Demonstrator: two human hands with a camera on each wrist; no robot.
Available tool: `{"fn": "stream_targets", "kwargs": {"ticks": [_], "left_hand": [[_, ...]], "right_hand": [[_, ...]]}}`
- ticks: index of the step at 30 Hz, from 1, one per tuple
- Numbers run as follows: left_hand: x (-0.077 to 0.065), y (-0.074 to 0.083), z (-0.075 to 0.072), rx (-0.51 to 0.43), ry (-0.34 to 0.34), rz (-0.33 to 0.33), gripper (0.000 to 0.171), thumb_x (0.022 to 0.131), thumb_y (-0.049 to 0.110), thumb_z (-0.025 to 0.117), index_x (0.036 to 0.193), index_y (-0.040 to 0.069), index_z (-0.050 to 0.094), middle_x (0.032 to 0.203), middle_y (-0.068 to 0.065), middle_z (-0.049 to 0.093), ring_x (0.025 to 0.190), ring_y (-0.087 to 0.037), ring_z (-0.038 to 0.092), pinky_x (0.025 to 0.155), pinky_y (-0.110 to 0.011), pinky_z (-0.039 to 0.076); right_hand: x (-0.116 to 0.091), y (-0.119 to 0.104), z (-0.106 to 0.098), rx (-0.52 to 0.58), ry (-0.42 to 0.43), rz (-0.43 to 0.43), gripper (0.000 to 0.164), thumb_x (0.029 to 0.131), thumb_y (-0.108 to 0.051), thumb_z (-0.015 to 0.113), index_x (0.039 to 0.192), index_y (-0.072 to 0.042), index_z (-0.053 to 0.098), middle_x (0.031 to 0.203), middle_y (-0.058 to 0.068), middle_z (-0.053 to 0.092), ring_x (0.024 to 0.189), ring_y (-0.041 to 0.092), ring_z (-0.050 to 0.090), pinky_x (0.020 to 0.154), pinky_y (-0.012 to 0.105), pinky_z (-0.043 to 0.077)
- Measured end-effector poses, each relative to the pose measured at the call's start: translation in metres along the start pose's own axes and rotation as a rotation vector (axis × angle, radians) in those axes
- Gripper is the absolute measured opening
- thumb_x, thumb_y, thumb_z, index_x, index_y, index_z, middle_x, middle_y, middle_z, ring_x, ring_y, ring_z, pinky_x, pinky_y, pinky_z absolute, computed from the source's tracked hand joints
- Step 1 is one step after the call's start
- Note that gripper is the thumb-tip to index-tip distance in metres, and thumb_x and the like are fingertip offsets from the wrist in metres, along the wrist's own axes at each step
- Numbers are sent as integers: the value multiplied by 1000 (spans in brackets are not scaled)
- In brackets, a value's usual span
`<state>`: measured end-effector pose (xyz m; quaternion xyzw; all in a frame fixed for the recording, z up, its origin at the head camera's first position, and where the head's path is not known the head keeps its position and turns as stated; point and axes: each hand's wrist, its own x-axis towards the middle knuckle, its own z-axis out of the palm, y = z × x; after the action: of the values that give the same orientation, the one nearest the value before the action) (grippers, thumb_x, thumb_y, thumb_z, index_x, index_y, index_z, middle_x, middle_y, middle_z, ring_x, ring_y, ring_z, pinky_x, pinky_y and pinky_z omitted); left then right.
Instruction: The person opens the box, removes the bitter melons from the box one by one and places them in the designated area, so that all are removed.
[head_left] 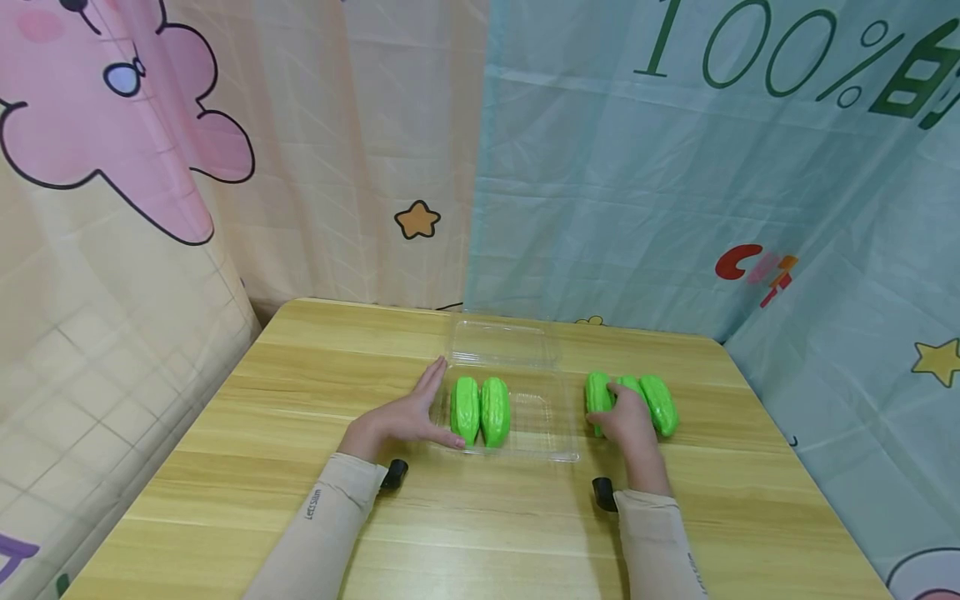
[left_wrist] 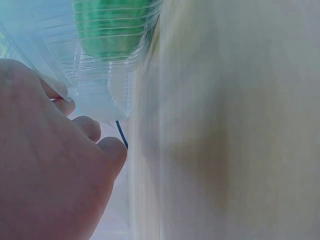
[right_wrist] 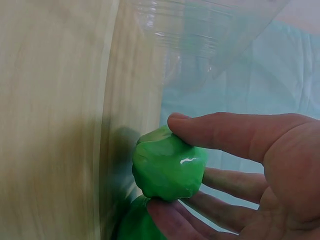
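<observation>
My right hand [head_left: 628, 417] holds a bright green, lumpy, ridged gourd [right_wrist: 170, 165] between thumb and fingers, to the right of a clear plastic box. Close beside it on the table lie two more green gourds [head_left: 660, 406], one partly covered by my hand. Two like gourds [head_left: 495, 412] stand side by side in the left half of the clear box [head_left: 562, 433]. My left hand [head_left: 405, 414] spans the box's left side, thumb at the front rim. In the left wrist view, fingertips [left_wrist: 65, 106] bend at the box's rim.
The box's clear lid [head_left: 502, 342] lies folded back toward the table's far edge. Underneath is a light wooden table [head_left: 480, 533]. Printed curtains [head_left: 600, 208] hang close behind and beside it. A black wrist camera [head_left: 393, 475] sits on each sleeve.
</observation>
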<state>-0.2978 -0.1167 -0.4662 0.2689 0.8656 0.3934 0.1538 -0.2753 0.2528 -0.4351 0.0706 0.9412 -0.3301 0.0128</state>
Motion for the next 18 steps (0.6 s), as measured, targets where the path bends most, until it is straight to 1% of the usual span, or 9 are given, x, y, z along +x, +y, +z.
{"fn": "stream_targets", "kwargs": {"ticks": [5, 13, 18], "left_hand": [[0, 0, 0, -3, 0, 0, 141, 73, 55, 87, 160, 17, -18, 164, -6, -26, 150, -31, -14, 118, -57, 13], [0, 1, 0, 0, 0, -5, 142, 72, 56, 87, 160, 17, -18, 165, -7, -25, 150, -32, -14, 118, -57, 13], [0, 1, 0, -4, 1, -6, 142, 72, 55, 87, 160, 17, -18, 165, -7, -25, 150, -32, -14, 118, -57, 13]], "right_hand": [[0, -1, 2, -29, 7, 2, 74, 87, -7, 75, 147, 15, 36, 150, 37, 34, 137, 52, 33, 111, 59, 32], [2, -1, 6, -78, 18, 9, 75, 84, -7, 77, 146, 12, 40, 147, 36, 39, 133, 52, 39, 107, 59, 38], [2, 0, 7, -118, 53, -4, 75, 81, -6, 79, 144, 13, 43, 144, 37, 43, 129, 54, 42, 105, 58, 40]]}}
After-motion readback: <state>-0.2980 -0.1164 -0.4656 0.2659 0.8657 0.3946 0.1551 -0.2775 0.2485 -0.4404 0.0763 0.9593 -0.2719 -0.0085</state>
